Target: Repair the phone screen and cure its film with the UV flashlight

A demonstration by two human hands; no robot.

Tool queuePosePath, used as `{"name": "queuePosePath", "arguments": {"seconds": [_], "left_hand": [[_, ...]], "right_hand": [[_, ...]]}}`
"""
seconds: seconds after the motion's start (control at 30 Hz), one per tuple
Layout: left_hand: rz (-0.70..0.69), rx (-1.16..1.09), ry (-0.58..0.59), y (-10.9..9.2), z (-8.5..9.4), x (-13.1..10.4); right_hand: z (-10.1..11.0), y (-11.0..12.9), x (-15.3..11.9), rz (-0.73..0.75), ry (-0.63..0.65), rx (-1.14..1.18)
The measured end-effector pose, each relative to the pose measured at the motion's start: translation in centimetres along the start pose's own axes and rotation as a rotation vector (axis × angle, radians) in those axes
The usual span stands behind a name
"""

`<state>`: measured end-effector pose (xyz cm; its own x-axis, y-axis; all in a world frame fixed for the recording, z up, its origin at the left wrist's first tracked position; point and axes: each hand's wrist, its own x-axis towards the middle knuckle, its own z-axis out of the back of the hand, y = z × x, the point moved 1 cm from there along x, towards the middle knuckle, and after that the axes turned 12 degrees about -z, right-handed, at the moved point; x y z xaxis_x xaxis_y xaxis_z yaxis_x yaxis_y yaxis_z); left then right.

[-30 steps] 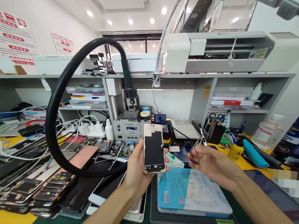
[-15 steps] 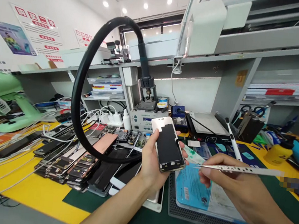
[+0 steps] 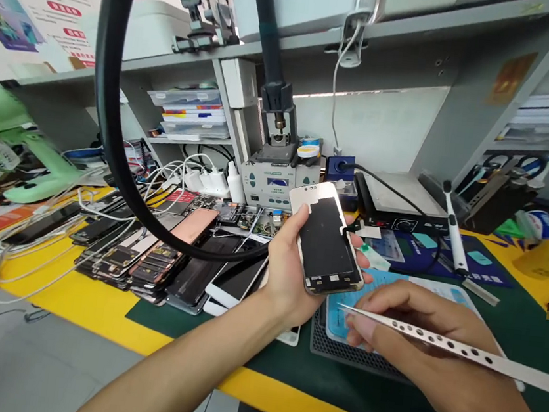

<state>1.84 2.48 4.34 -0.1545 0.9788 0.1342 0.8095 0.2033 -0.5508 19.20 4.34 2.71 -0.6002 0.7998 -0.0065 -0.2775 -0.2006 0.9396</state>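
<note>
My left hand (image 3: 292, 267) is wrapped round a phone screen assembly (image 3: 327, 238), raised above the bench with its dark inner side and small connectors at the lower edge facing me. The thumb presses its left edge, and fingertips show at the right edge. In my right hand (image 3: 399, 326) is a pair of metal tweezers (image 3: 442, 344) with a row of holes. The tips point left, just below the phone screen's lower right corner, and appear apart from it. Under the right hand lies a blue and white packet (image 3: 335, 319) on a dark ridged mat (image 3: 351, 354).
Stacked phone parts (image 3: 150, 251) and white cables (image 3: 8, 235) cover the bench's left side. A thick black hose (image 3: 109, 68) arches at left. Behind stand a grey control unit (image 3: 270, 182) and a flat heating plate (image 3: 399, 200). A white brush (image 3: 454, 233) lies at right.
The view has tipped down and moved closer to the bench. Both hands keep their hold, and the tweezers now slant, with their tips higher than the rear end.
</note>
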Motion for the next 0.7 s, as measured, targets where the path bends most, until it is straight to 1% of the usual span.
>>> {"name": "queuePosePath", "arguments": {"seconds": [0.1, 0.2, 0.33, 0.37, 0.43, 0.47, 0.5, 0.53, 0.57, 0.6, 0.67, 0.7], "left_hand": [[0.013, -0.027, 0.034, 0.1, -0.2, -0.1], [0.011, -0.022, 0.057, 0.3, -0.5, -0.4], [-0.024, -0.026, 0.015, 0.5, -0.8, -0.8], [-0.034, -0.037, -0.003, 0.6, -0.9, -0.9], [-0.049, -0.051, -0.036, 0.6, -1.0, -1.0], [-0.061, -0.049, -0.053, 0.7, -1.0, -1.0], [-0.071, -0.042, -0.066, 0.7, -1.1, -1.0], [-0.079, -0.032, -0.080, 0.7, -1.1, -1.0], [-0.087, -0.022, -0.094, 0.8, -1.1, -1.0], [-0.095, -0.013, -0.109, 0.8, -1.1, -1.0], [-0.116, 0.005, -0.131, 0.9, -1.2, -1.1], [-0.132, 0.017, -0.141, 0.9, -1.2, -1.1]], "right_hand": [[-0.4, 0.1, -0.3, 0.123, -0.141, -0.099], [-1.1, 0.1, -0.8, 0.224, -0.222, -0.171], [-1.5, 0.0, -1.1, 0.212, -0.267, -0.214], [-1.3, -0.1, -1.1, 0.196, -0.271, -0.214], [-0.8, -0.3, -0.7, 0.181, -0.215, -0.198], [-0.5, -0.5, -0.5, 0.186, -0.169, -0.184], [-0.3, -0.6, -0.3, 0.220, -0.070, -0.176], [-0.1, -0.7, -0.2, 0.246, -0.003, -0.167], [0.0, -0.7, -0.1, 0.271, 0.020, -0.154], [0.0, -0.7, 0.0, 0.288, 0.027, -0.145], [-0.2, -0.5, -0.1, 0.263, -0.107, -0.133], [-0.4, -0.3, -0.1, 0.262, -0.132, -0.138]]}}
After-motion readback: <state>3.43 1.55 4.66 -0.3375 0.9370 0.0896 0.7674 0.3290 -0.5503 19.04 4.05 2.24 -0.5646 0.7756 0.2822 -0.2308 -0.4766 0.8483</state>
